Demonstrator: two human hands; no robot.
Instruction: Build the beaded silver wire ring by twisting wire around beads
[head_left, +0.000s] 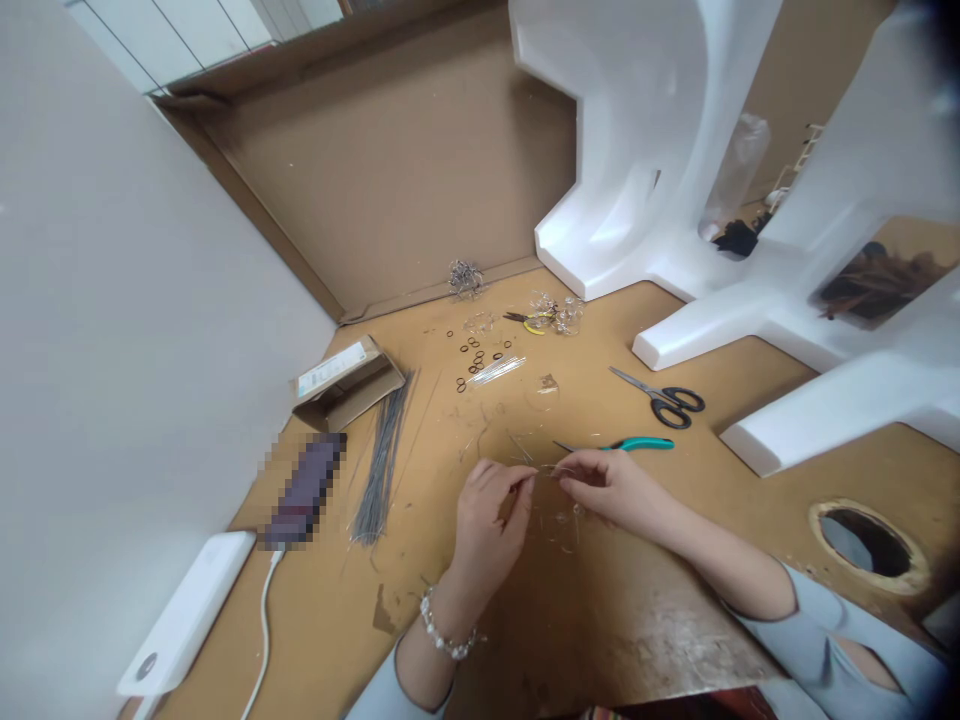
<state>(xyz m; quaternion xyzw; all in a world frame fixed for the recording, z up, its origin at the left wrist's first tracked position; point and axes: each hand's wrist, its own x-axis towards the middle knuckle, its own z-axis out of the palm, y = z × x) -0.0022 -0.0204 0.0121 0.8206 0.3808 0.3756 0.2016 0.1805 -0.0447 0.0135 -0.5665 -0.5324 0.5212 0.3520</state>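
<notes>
My left hand (491, 515), with a beaded bracelet (448, 630) at the wrist, is closed in a pinch of thumb and forefinger. Facing it, my right hand (607, 487) is pinched too. Between the fingertips runs a thin, light wire (545, 471), held from both sides; its ends are too fine to make out. Just beyond the right hand lies a teal-handled pointed tool (645, 443). Fine wire scraps and small clear pieces (559, 520) lie scattered around and under the hands.
Black-handled scissors (675, 405) lie to the right. Farther back are yellow-handled pliers (535, 324), dark rings (478, 358) and clear strips (499, 370). Leftward are grey wires (381, 470), a small carton (367, 400), a phone (307, 490) and a white power bank (191, 610). A round hole (821, 515) pierces the table.
</notes>
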